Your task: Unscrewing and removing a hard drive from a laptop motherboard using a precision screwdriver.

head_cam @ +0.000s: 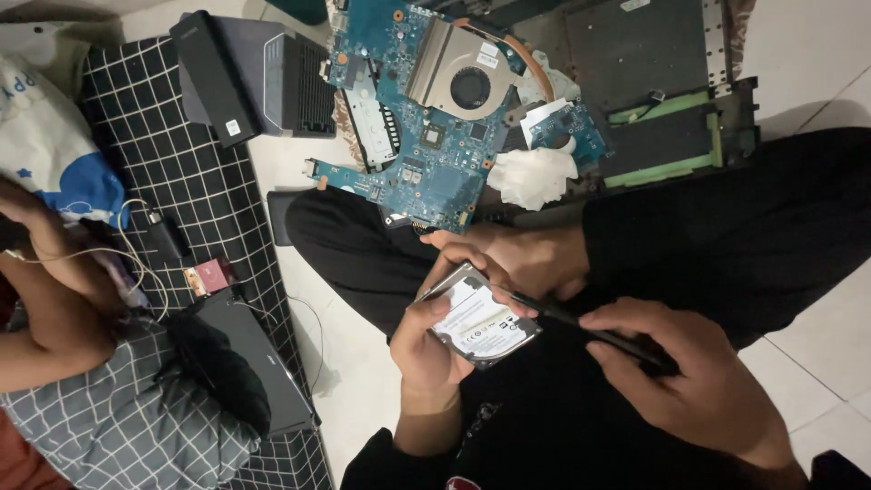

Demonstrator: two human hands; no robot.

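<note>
Head view: left hand (426, 349) cradles a small hard drive (479, 324) over the lap, grip closed around its lower edge, label side up. Right hand (689, 377) pinches a black screwdriver (581, 325), tip touching the drive's upper right edge. Blue motherboard (426, 136) with fan lies on the floor beyond the knees, a crumpled white tissue (533, 175) just beside it.

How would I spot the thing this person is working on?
Find the big blue circuit board on the floor, then look below it to the person's lap. There the left hand cradles a flat silver rectangular hard drive with a white label, touched by a thin black tool.
</note>
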